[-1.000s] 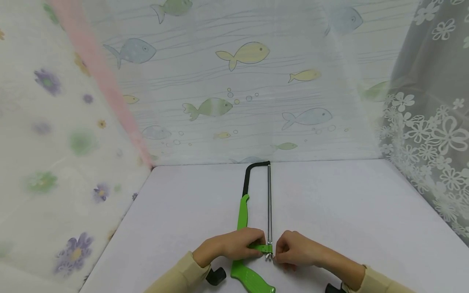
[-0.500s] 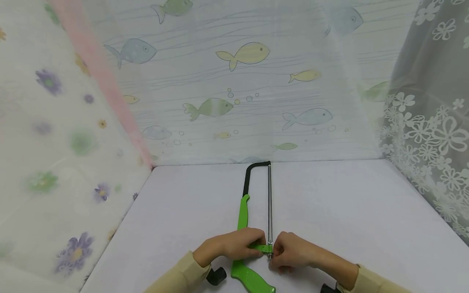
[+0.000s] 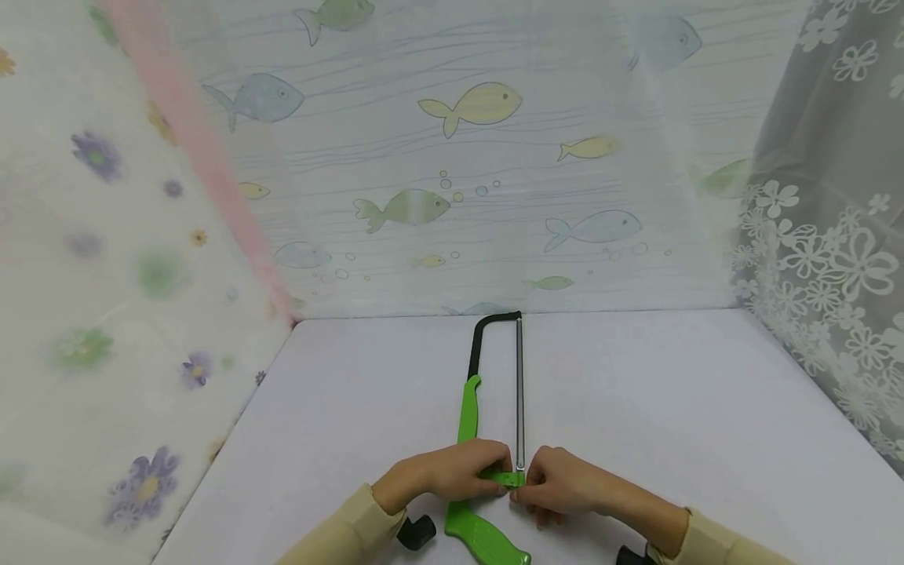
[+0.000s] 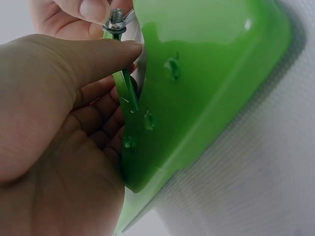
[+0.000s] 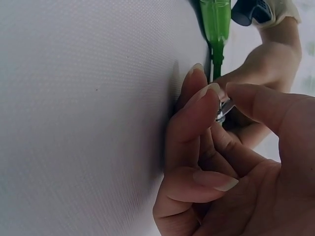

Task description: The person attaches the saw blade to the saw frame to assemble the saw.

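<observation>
A hacksaw [image 3: 475, 408] with a green handle, black front frame and a narrow metal blade [image 3: 520, 392] lies on the table, handle toward me. My left hand [image 3: 469, 468] grips the short green arm at the blade's near end, its thumb across it in the left wrist view. There, a wing nut [image 4: 130, 17] sits on a threaded bolt [image 4: 116, 16] just above the thumb. My right hand [image 3: 568, 480] pinches this wing nut between thumb and index finger, as the right wrist view shows; its other fingers are curled. The fingertips hide the nut in the head view.
White cloth covers the table [image 3: 636, 392]. A fish-print curtain [image 3: 466, 235] hangs behind the far edge, with a flowered curtain [image 3: 141, 314] at left and a grey lace one [image 3: 833, 259] at right. A black wrist device [image 3: 417, 534] is by the left sleeve.
My right hand has moved left from beside the hacksaw's near end and now has its fingers on the wing nut. The left hand and the hacksaw stay in place.
</observation>
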`<act>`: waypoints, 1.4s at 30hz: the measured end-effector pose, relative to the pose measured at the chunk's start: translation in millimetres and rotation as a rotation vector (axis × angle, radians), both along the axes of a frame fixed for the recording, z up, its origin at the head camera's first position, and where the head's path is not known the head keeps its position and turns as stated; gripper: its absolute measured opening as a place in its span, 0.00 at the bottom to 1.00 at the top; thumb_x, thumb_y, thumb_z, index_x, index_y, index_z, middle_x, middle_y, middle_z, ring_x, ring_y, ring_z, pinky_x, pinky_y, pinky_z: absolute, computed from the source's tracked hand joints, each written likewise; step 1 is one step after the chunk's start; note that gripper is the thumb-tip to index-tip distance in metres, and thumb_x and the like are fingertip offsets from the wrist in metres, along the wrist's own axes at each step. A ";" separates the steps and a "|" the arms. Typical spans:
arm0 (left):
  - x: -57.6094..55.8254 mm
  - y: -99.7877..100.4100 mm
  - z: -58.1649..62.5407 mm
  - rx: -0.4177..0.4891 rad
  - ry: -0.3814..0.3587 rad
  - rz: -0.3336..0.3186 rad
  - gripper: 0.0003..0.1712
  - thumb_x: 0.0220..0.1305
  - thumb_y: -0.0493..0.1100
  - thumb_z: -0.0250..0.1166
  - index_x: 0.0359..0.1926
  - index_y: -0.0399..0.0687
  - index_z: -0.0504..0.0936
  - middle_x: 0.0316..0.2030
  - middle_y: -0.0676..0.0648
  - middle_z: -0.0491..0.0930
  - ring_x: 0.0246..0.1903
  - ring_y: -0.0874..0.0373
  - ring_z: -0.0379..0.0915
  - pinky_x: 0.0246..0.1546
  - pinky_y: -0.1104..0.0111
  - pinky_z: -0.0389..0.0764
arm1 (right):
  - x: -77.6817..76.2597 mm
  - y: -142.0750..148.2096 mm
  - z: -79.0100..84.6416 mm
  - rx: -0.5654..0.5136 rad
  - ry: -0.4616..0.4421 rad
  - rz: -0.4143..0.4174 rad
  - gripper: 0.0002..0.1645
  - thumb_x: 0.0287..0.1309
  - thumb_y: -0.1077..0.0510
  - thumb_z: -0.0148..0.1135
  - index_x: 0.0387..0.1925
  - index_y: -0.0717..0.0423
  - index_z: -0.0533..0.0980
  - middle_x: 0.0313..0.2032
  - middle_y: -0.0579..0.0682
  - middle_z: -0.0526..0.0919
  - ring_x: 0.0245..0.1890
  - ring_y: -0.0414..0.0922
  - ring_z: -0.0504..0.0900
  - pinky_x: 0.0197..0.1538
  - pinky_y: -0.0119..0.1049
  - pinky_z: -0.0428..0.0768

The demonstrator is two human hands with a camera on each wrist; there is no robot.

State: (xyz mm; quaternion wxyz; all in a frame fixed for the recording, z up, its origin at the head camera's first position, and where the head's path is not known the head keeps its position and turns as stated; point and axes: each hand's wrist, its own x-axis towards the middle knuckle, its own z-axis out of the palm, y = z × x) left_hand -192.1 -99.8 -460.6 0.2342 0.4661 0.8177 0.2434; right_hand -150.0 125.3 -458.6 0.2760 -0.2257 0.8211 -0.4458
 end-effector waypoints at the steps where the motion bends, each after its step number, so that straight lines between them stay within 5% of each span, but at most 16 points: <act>1: 0.1 0.1 0.3 0.000 -0.001 0.001 0.04 0.73 0.40 0.64 0.46 0.48 0.77 0.38 0.57 0.76 0.35 0.70 0.65 0.38 0.78 0.70 | -0.2 0.3 0.3 0.004 -0.002 0.000 0.22 0.65 0.52 0.67 0.17 0.58 0.82 0.15 0.49 0.82 0.12 0.38 0.74 0.18 0.30 0.69; 20: -1.0 -0.8 -2.7 -0.006 0.021 -0.002 0.04 0.73 0.40 0.64 0.45 0.49 0.77 0.36 0.61 0.72 0.35 0.70 0.64 0.37 0.78 0.69 | -4.0 14.9 1.0 -0.046 -0.015 0.060 0.13 0.64 0.58 0.67 0.23 0.57 0.83 0.17 0.45 0.80 0.16 0.36 0.73 0.21 0.29 0.70; 32: -1.3 -0.4 -3.8 -0.002 -0.019 -0.010 0.04 0.75 0.41 0.62 0.46 0.49 0.76 0.36 0.60 0.71 0.35 0.70 0.64 0.37 0.78 0.68 | -2.1 1.8 -0.1 -0.036 0.017 0.083 0.14 0.59 0.66 0.67 0.17 0.60 0.80 0.13 0.43 0.78 0.13 0.36 0.73 0.19 0.26 0.69; 42: -0.5 -1.7 -3.2 0.017 -0.010 -0.016 0.04 0.74 0.37 0.62 0.46 0.47 0.76 0.35 0.59 0.70 0.34 0.69 0.64 0.37 0.78 0.68 | -0.3 -3.5 0.5 -0.013 -0.011 0.020 0.29 0.65 0.46 0.67 0.14 0.60 0.81 0.11 0.47 0.78 0.10 0.37 0.72 0.17 0.29 0.65</act>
